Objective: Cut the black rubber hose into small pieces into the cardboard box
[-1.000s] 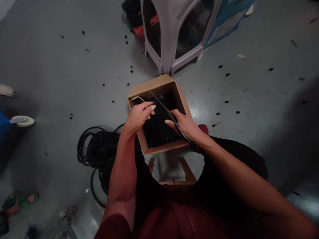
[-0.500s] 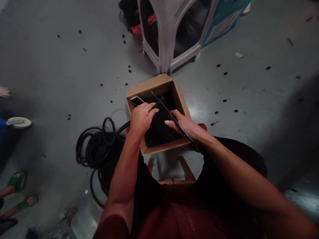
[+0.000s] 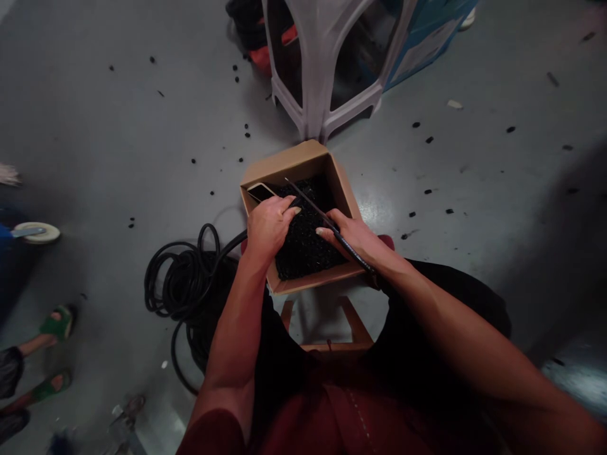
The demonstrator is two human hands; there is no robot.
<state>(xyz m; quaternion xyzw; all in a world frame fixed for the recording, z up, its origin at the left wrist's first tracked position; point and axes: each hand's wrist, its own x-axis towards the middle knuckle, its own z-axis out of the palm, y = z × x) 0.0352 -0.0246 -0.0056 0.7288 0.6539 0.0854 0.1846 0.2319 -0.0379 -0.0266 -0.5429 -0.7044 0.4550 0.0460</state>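
Observation:
My left hand (image 3: 269, 224) is closed around the end of a black rubber hose (image 3: 233, 242), over the left side of an open cardboard box (image 3: 345, 189). The hose runs back to a loose coil (image 3: 177, 281) by my left leg. In my right hand (image 3: 348, 232) is a long thin tool (image 3: 310, 201), seen edge-on, with a narrow grey metal blade and a black handle reaching back along my wrist. Its tip is just above and right of my left fingertips. Many small black pieces (image 3: 308, 253) fill the box below both hands.
A white plastic stool (image 3: 315, 69) stands just beyond the box, with a blue carton (image 3: 427, 44) to its right. Small black bits (image 3: 416, 125) are scattered over the grey floor. At the left are another person's feet in green slippers (image 3: 57, 322) and a caster wheel (image 3: 36, 233).
The tool and my right hand have shifted slightly, the tip a little left and down. My left hand still holds the hose. The other person's upper foot has moved right.

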